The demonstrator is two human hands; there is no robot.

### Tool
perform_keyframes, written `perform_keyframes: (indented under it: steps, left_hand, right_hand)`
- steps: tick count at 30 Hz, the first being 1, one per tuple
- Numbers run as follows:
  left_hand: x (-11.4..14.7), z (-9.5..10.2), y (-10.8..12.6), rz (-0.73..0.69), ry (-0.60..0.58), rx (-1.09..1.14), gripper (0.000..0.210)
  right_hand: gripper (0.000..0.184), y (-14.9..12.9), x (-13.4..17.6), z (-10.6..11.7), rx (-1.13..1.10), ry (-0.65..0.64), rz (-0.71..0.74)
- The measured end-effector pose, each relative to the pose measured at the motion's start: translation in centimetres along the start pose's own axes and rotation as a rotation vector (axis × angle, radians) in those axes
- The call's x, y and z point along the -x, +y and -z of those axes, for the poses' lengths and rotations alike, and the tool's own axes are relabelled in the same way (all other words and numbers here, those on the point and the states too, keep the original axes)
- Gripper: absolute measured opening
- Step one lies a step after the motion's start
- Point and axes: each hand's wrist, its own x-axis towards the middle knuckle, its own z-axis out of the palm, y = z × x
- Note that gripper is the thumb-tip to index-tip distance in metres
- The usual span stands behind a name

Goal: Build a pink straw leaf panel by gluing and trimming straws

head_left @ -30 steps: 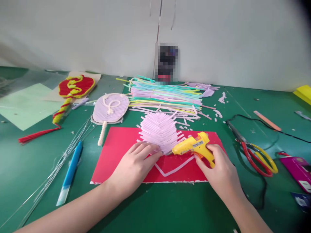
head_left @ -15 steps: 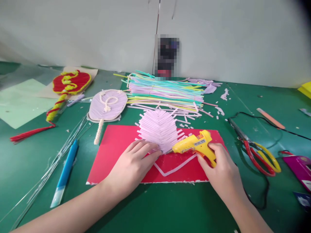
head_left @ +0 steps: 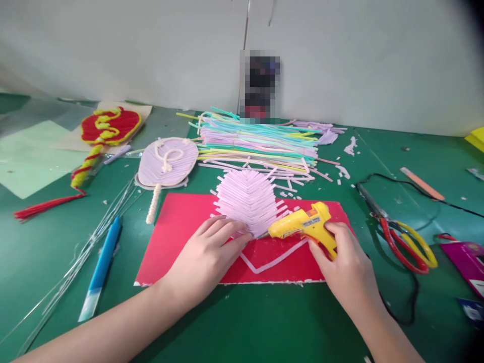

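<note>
A lilac leaf-shaped piece, made of slanting fuzzy strips like pipe cleaners, lies on a red board. My left hand is at its lower left edge, thumb and fingertips closed on it there. In my right hand is a yellow hot glue gun, fingers wrapped round its handle. The nozzle points left and meets the bottom tip of the lilac piece, close to my left fingertips. A bent lilac strip forms a V on the board below.
Bundled pastel pipe cleaners lie behind the board. To the left are a lilac fan, a red and yellow fan, wires and a blue pen-like tool. Scissors and a black cord lie right.
Almost nothing differs. Both hands, the glue gun and the lilac piece keep their places; the view has shifted very slightly.
</note>
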Motion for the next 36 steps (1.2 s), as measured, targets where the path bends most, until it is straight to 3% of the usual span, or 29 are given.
perform_keyframes:
  steps: [36]
  left_hand:
    - [0.0, 0.1, 0.0, -0.012, 0.006, -0.015, 0.024]
  right_hand:
    - [0.025, 0.6, 0.2, 0.6, -0.031, -0.017, -0.120]
